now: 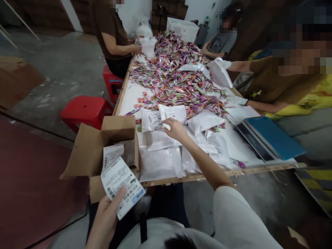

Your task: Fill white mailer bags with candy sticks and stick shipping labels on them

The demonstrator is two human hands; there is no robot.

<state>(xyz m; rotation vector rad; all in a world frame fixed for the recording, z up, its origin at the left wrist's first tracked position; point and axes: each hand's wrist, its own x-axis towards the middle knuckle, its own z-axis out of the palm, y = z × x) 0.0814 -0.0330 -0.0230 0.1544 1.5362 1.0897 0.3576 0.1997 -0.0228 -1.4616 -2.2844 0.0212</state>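
Observation:
My left hand (111,207) is closed on a strip of printed shipping labels (121,183), thumb on top, and the strip trails up over an open cardboard box (90,148). Over the table's near part, my right hand (175,128) has its thumb and fingers bent together at the lower edge of a labelled white mailing bag (173,112). Its fingertips partly hide the contact. Another labelled bag (150,119) lies just left of it. Below and around are several filled white bags (160,160), some overlapping.
A large heap of small colourful packets (178,76) spreads across the table. At the right edge are a blue-topped flat device (275,136) and a co-worker's gloved hand (237,100). Another person (111,34) works at the far left. Red stools (85,109) stand left, and a white bin (183,29) is behind.

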